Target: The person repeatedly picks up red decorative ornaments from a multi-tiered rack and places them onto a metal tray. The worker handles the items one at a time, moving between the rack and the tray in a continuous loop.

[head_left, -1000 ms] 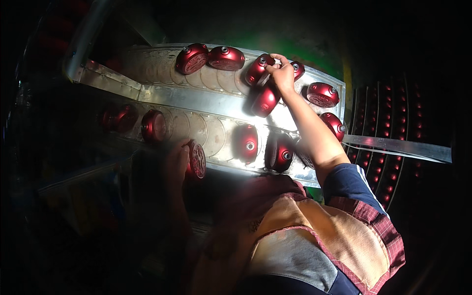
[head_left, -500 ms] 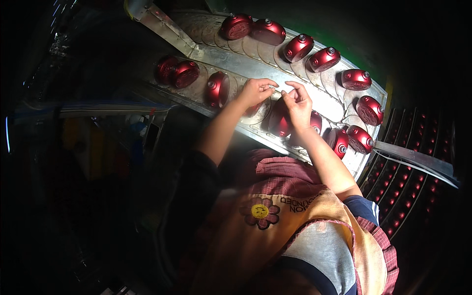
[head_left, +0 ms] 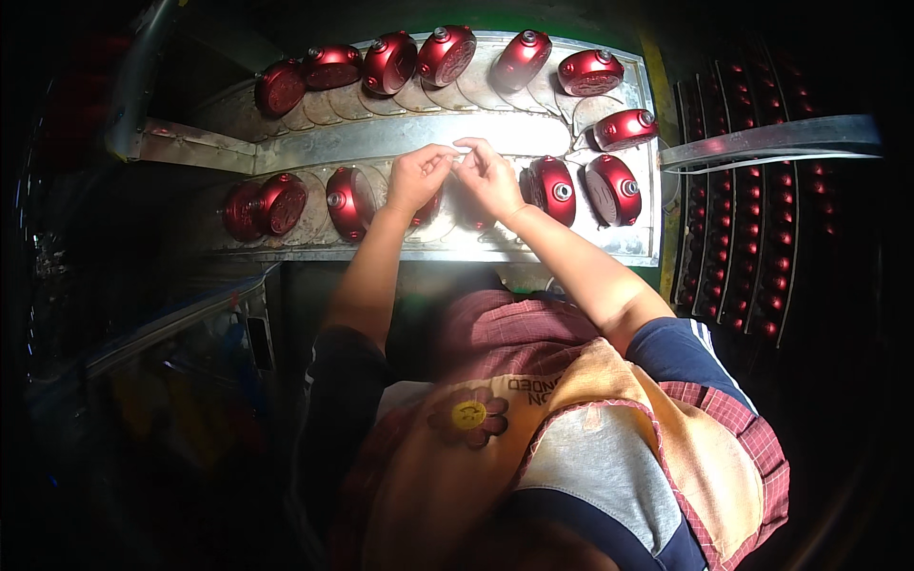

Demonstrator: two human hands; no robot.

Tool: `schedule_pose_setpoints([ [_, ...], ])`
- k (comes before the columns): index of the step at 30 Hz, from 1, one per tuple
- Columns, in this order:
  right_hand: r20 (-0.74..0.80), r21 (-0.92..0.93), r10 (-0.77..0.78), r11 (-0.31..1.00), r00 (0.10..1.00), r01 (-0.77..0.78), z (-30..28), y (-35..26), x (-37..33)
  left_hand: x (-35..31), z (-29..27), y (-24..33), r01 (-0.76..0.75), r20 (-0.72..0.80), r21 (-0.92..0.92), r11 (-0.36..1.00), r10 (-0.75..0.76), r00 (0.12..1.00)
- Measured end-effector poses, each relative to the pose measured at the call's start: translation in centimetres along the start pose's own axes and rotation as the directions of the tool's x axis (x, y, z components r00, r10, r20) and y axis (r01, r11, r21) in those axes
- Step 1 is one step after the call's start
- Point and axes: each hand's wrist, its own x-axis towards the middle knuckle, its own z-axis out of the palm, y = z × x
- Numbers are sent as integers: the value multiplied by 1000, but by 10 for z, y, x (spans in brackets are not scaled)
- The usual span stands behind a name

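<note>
My left hand [head_left: 419, 178] and my right hand [head_left: 489, 181] meet above the near row of a metal conveyor [head_left: 324, 152]. The fingertips of both are pinched close together; anything between them is too small to make out. Beneath my left forearm and wrist, a glossy red bottle [head_left: 426, 211] is partly hidden. Under my right hand, another red bottle [head_left: 473, 215] is mostly covered. Left of my left hand stands a round, flattened red bottle [head_left: 350, 202] with a short metallic neck. To the right of my right hand is a similar bottle [head_left: 552, 190].
More red bottles [head_left: 446, 57] line the far row and curve round the right end. Metal arms cross at the left [head_left: 195, 146] and right [head_left: 771, 141]. Racks with many small red pieces [head_left: 747, 238] stand at the right. A dark-screened device [head_left: 259, 343] is at lower left.
The view has turned, so the conveyor now lies nearly level. Bottles have shifted along relative to my hands. Both hands stay close together, their fingertips now more tightly pinched.
</note>
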Motion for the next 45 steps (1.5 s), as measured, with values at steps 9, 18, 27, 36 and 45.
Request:
schedule_pose_setpoints([
  [9,-247,391,-121,895,962,213,-245,39,-137,-34,99,97,-64,-422,-129,990,3,906],
  [18,-699,272,172,962,695,36,-523,89,-334,-121,394,235,478,287,-424,769,-386,877],
  [27,-896,373,316,917,313,141,-606,122,-458,-74,606,298,277,917,-142,950,21,398],
  [36,-969,210,224,969,-109,129,-706,179,-531,84,872,399,18,848,-407,913,370,379],
  [45,-854,372,292,921,-431,-113,-808,203,-515,200,1243,652,-372,552,-697,613,790,267],
])
